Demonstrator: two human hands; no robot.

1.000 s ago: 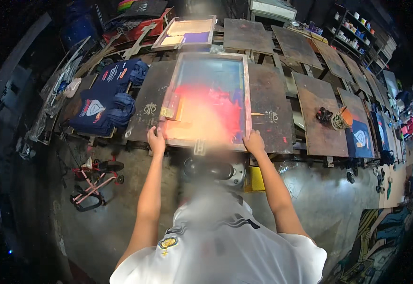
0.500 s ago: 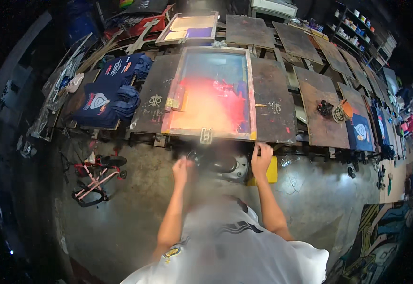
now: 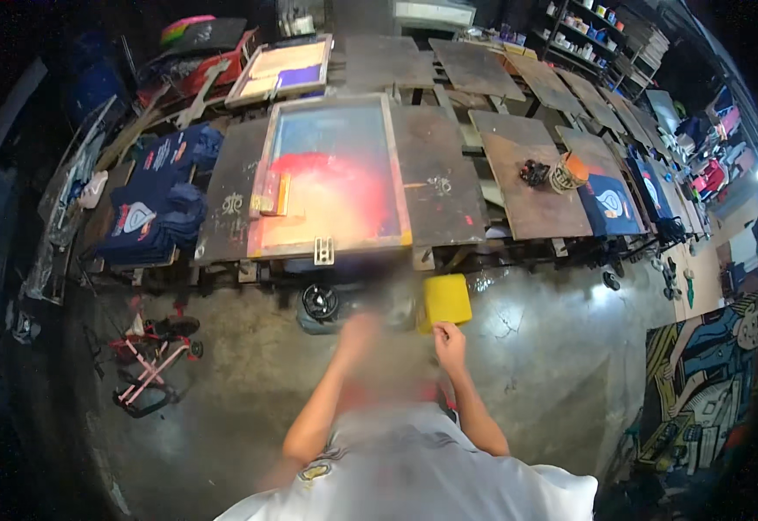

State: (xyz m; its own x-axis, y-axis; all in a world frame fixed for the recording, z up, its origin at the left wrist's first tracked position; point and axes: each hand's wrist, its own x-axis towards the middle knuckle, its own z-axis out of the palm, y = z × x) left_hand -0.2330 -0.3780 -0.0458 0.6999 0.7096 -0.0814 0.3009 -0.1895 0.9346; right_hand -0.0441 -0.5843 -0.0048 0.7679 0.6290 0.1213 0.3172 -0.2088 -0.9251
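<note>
My left hand (image 3: 358,337) hangs in front of my body, smeared by blur, so its fingers cannot be read. My right hand (image 3: 450,343) is beside it at waist height, fingers curled together; whatever they may hold is hidden. Both hands are apart from the table. Beyond them a wooden-framed printing screen (image 3: 387,165) lies on a dark board, its mesh covered in pink, peach and blue-grey ink. A squeegee (image 3: 283,193) rests inside its left side. At the frame's near edge sits a pale metal hinge-like plate (image 3: 323,251).
Stacked navy shirts (image 3: 149,213) lie to the left. Rightward, an ink pot (image 3: 567,174) stands on a brown board (image 3: 531,195). A yellow box-like object (image 3: 447,300) and a dark fan-like machine (image 3: 320,301) are under the table edge. A small pink bicycle (image 3: 149,373) lies on the floor.
The view has swung right, so the table and screen sit further left. Both hands have come back from the table edge toward my body, and the yellow object shows more fully.
</note>
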